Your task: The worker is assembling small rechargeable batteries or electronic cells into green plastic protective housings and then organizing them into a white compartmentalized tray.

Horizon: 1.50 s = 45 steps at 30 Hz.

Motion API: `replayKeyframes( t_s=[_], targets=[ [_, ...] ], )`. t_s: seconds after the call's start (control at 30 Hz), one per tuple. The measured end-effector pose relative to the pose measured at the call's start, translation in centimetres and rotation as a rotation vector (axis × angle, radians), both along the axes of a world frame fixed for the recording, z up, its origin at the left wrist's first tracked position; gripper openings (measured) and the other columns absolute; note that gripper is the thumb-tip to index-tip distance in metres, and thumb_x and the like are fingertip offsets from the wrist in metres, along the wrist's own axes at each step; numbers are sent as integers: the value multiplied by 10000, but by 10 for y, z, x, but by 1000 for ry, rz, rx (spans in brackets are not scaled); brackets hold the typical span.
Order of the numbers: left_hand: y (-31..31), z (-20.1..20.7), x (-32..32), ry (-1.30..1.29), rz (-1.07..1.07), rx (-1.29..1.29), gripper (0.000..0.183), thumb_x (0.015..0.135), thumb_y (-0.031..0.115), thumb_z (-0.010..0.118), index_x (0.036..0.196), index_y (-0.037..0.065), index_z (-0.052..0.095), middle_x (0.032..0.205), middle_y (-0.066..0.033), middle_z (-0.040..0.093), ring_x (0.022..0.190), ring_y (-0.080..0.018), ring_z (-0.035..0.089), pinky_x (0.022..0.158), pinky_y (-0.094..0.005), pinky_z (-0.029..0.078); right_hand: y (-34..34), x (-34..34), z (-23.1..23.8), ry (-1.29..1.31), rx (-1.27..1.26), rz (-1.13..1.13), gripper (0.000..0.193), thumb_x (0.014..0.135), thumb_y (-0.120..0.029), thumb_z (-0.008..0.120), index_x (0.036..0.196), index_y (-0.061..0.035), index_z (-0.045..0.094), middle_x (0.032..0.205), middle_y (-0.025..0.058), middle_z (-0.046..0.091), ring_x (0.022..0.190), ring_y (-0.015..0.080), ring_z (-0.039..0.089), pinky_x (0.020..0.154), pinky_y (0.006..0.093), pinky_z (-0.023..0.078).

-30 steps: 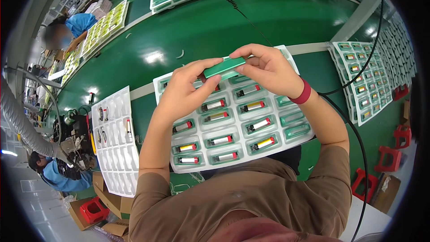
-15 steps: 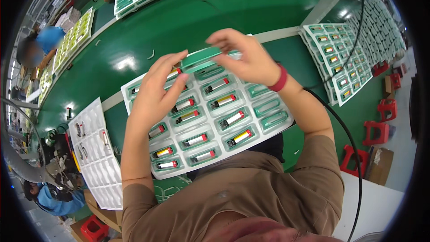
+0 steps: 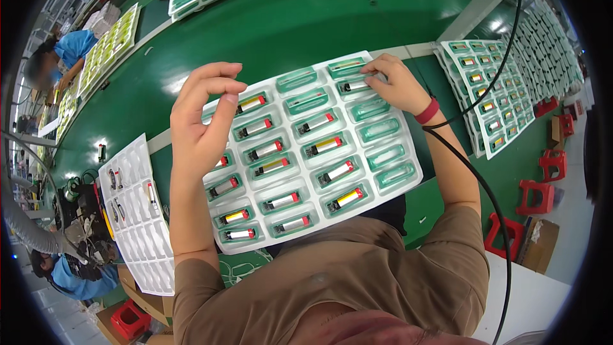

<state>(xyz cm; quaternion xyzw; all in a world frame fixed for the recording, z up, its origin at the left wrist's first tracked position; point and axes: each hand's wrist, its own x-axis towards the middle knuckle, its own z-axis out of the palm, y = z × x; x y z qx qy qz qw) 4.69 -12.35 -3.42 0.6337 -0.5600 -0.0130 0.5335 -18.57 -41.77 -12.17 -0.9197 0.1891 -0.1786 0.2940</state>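
Note:
A white tray (image 3: 255, 180) lies before me, its pockets holding translucent green shells, many with a small battery assembly with a red end inside. My left hand (image 3: 205, 112) hovers over the tray's left edge, fingers curved and apart, holding nothing. At the far right corner of the tray, my right hand (image 3: 397, 86) bends its fingertips onto the end of a battery assembly (image 3: 353, 85) sitting in a green shell. The fingers hide that end. A larger green shell (image 3: 296, 80) rests in a pocket at the far edge, between my hands.
On the left stands a white tray (image 3: 142, 217) with a few small parts. Stacked filled trays (image 3: 488, 89) are at the right. Beyond the green bench (image 3: 268, 19) are more trays and a co-worker in blue (image 3: 75, 45). A black cable (image 3: 488, 185) hangs past my right arm.
The green shell that was raised between my hands now lies in the tray. My right hand has moved right to the corner pocket; my left hand has drawn back left.

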Motion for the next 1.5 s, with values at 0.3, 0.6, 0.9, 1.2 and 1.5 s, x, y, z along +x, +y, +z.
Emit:
replayKeyframes(
  t_s=[0.3, 0.6, 0.9, 1.2, 1.5],
  targets=[
    [1, 8, 6, 20, -71, -42, 141, 950, 59, 598, 1018, 28, 717, 1107, -134, 695, 1048, -261, 663, 907, -372, 520, 46, -17, 21, -25, -253, 237, 188, 767, -102, 753, 914, -60, 644, 1028, 127, 626, 1014, 345, 571, 920, 438, 428],
    [20, 4, 11, 46, -126, -116, 135, 869, 9, 619, 943, 24, 731, 1089, -121, 681, 974, -243, 675, 838, -341, 541, 42, -7, 31, 18, -47, 389, 213, 715, 16, 750, 870, -35, 613, 980, 121, 613, 962, 304, 573, 873, 386, 454],
    [19, 6, 8, -29, -143, -183, 145, 773, -36, 650, 875, 38, 722, 1009, -103, 692, 895, -244, 684, 778, -340, 551, 75, 27, 45, -205, 1061, 341, 119, 1006, -117, 557, 1076, -43, 495, 1024, 116, 643, 828, 202, 662, 734, 290, 552],
    [30, 20, 9, -93, -117, -204, 73, 773, 76, 716, 836, 44, 698, 846, -73, 689, 824, -263, 673, 766, -381, 512, 127, 85, 86, -292, 1052, 354, 464, 866, -74, 565, 1302, -20, 416, 1017, 71, 569, 723, 120, 539, 598, 226, 427],
    [41, 28, 26, 117, -207, -431, 86, 780, 22, 734, 860, 49, 715, 911, -79, 680, 887, -226, 662, 770, -326, 535, 175, 178, 111, -701, 842, 176, 282, 1030, -175, 545, 1262, -18, 507, 979, 29, 562, 754, 96, 539, 619, 213, 423]
  ],
)
